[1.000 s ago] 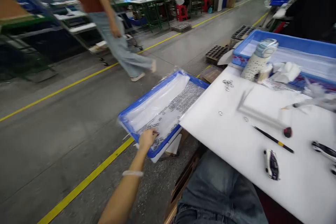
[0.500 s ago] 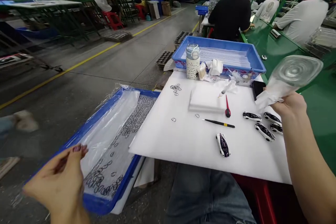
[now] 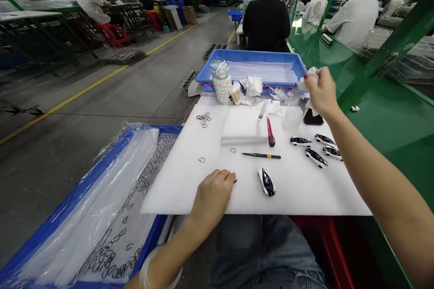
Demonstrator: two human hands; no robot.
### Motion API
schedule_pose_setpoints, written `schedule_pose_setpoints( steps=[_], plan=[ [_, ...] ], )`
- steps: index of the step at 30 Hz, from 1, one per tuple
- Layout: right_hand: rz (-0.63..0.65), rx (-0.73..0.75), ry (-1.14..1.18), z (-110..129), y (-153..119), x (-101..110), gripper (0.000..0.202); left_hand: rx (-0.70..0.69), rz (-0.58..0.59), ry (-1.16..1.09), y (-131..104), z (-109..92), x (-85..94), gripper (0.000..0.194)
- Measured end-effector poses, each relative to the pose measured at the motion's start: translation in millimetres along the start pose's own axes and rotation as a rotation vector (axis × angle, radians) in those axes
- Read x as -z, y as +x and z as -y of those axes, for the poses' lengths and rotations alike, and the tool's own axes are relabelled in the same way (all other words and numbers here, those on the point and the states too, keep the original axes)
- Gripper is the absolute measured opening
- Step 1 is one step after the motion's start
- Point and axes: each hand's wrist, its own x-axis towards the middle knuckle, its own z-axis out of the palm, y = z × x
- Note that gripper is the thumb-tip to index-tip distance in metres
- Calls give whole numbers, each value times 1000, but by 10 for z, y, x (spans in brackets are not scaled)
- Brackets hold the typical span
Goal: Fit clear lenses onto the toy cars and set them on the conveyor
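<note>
My left hand (image 3: 214,192) rests on the white foam sheet (image 3: 190,194) with its fingers curled, and their undersides are hidden. A toy car (image 3: 266,182), white and black, lies to its right, and black-handled tweezers (image 3: 261,156) lie beyond it. My right hand (image 3: 323,91) is raised at the far right, closed around a crumpled white tissue (image 3: 310,76). Just left of and below that hand, a clear plastic bottle (image 3: 292,116) stands on the sheet, partly blurred. Several more toy cars (image 3: 316,157) lie nearer me, below the right wrist.
A red utility knife (image 3: 270,132) lies beside a white foam block (image 3: 242,128). Behind stand a dotted tumbler (image 3: 223,88) and a blue tray (image 3: 249,56). Thin black rings (image 3: 203,118) lie at the left. A lower blue bin (image 3: 152,235) holds more rings. A phone (image 3: 313,118) lies at right.
My left hand has come from over the lower bin onto the foam sheet. The clear bottle has left my right hand and stands on the sheet. The view has turned right.
</note>
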Motion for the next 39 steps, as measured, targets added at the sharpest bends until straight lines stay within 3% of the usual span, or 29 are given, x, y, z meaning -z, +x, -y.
schedule_pose_setpoints(
  steps=[2,4,7,9,12,14,16,19,22,24,27,30,35,39],
  plan=[
    [-90,-220,345,199,57,140,22,65,37,-1,18,-3,21,27],
    [-118,-280,684,384,-64,339,37,114,47,-24,43,30,38,22],
    [201,-120,824,527,-646,591,37,133,-10,-97,57,84,40,20],
    [327,-6,801,499,-1191,660,32,173,-130,-246,33,55,28,18],
    [485,-212,683,361,-1937,622,29,320,-279,-837,-25,-156,-12,17],
    [501,-333,620,302,-2270,552,26,425,-242,-1410,-41,-366,-58,27],
    [467,-326,566,310,-2457,477,18,492,-168,-1858,-31,-556,-118,34],
    [321,-45,448,409,-2549,366,6,581,-128,-2134,1,-704,-191,33],
    [247,291,357,517,-2549,243,7,622,-120,-2179,6,-719,-203,32],
    [228,404,277,567,-2547,165,13,611,-115,-2188,-4,-714,-190,31],
    [161,505,162,601,-2544,115,15,617,-150,-2172,-23,-730,-182,28],
    [198,607,133,595,-2508,186,18,637,-162,-2140,-41,-754,-192,29],
    [174,566,78,616,-2431,296,14,548,-122,-2186,-51,-756,-202,24],
    [287,617,137,677,-2417,262,13,580,-167,-2175,-33,-749,-191,23]
  ],
)
